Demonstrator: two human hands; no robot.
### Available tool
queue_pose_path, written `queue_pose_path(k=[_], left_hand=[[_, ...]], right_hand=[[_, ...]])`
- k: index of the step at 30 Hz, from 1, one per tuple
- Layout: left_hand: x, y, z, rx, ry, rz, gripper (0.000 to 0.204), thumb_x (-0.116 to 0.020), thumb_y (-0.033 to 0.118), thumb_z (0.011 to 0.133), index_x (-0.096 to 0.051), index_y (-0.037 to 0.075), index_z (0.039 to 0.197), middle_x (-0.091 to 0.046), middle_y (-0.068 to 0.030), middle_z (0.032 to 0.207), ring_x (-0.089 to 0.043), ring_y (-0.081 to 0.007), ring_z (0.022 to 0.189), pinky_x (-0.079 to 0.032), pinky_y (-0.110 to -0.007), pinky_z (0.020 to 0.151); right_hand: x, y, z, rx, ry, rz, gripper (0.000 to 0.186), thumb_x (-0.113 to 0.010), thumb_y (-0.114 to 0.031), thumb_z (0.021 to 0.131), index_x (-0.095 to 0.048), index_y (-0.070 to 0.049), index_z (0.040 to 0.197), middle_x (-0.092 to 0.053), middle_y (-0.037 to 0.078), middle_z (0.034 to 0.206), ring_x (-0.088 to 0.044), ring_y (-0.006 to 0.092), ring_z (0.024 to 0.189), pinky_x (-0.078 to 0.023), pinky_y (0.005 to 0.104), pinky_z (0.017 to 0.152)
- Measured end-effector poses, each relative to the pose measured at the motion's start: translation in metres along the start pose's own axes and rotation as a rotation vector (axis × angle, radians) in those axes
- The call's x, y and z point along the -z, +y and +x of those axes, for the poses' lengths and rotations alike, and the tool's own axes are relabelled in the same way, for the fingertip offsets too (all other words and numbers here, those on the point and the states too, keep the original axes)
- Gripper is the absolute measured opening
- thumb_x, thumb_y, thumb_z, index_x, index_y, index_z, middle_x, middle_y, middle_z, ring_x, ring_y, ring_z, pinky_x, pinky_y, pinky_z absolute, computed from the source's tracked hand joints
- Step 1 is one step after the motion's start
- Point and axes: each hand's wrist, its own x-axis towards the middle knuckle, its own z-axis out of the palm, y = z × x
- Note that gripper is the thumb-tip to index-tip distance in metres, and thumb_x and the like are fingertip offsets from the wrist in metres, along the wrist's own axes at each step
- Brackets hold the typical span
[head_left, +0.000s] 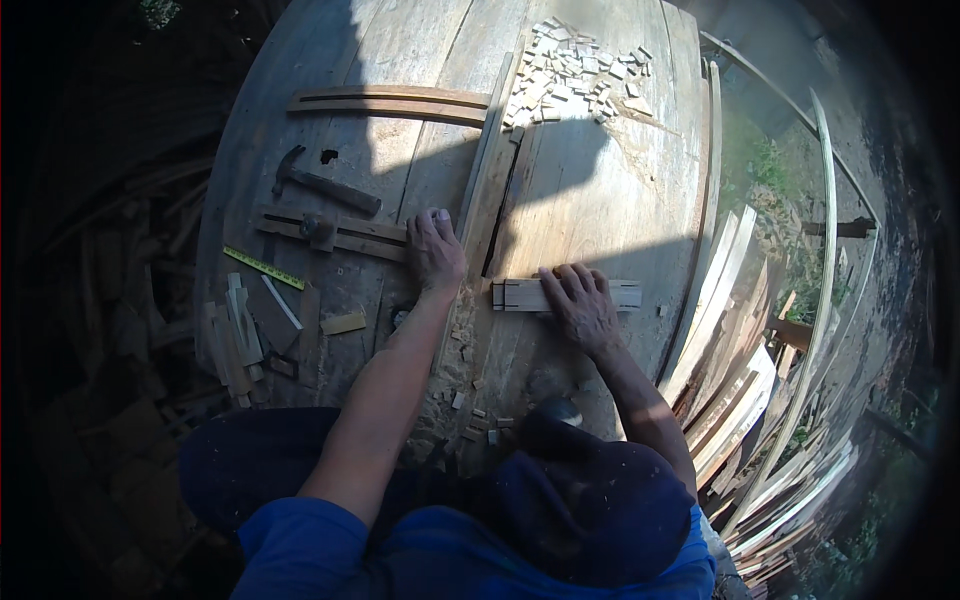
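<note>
My left hand [436, 248] is at the right end of a slotted wooden bar [370, 240], fingers curled over it beside a long wooden rail [487, 180]. A dark block sits across the bar's left part. My right hand [583, 305] lies over a short bundle of pale wooden strips [520, 294], its fingers bent over the far edge. The palm hides the middle of the strips; both ends show. Dark slits mark the left end. A claw hammer [335, 190] lies just beyond the slotted bar.
Many small wood pieces [565, 75] are heaped at the far right of the plank worktop [560, 210]. Another slotted bar [400, 103] lies at the far left. Nearer left are a yellow measuring tape [263, 267] and offcuts [240, 320]. Long slats [735, 400] are stacked beyond the right edge.
</note>
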Motion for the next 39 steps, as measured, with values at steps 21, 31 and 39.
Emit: queue_pose_path(k=[21,31,39], left_hand=[[-0.003,0.001,0.001,0.020,0.000,-0.044,0.029,-0.050,0.028,0.110,-0.059,0.001,0.105,-0.060,-0.0219,0.099,-0.057,-0.0422,0.098,-0.045,-0.054,0.087],[0.001,0.003,-0.001,0.101,-0.100,0.052,0.031,-0.048,0.031,0.110,-0.060,0.002,0.110,-0.061,-0.0205,0.107,-0.060,-0.0409,0.100,-0.047,-0.051,0.089],[0.000,-0.001,0.001,0.063,-0.110,0.060,0.029,-0.048,0.030,0.110,-0.059,0.003,0.111,-0.060,-0.0201,0.107,-0.059,-0.0407,0.102,-0.047,-0.051,0.089]], right_hand=[[-0.017,0.015,0.073,-0.202,0.093,-0.012,0.074,-0.078,-0.047,0.084,-0.057,-0.009,0.144,-0.062,0.009,0.117,-0.060,0.0271,0.113,-0.042,0.0468,0.094],[-0.024,0.034,0.084,-0.148,0.216,-0.017,0.071,-0.074,-0.049,0.086,-0.059,-0.009,0.142,-0.062,0.010,0.116,-0.060,0.0281,0.109,-0.043,0.0466,0.090],[-0.018,0.040,0.093,-0.175,0.176,0.053,0.068,-0.075,-0.041,0.088,-0.054,-0.007,0.144,-0.060,0.012,0.116,-0.057,0.0309,0.112,-0.041,0.0495,0.095]])
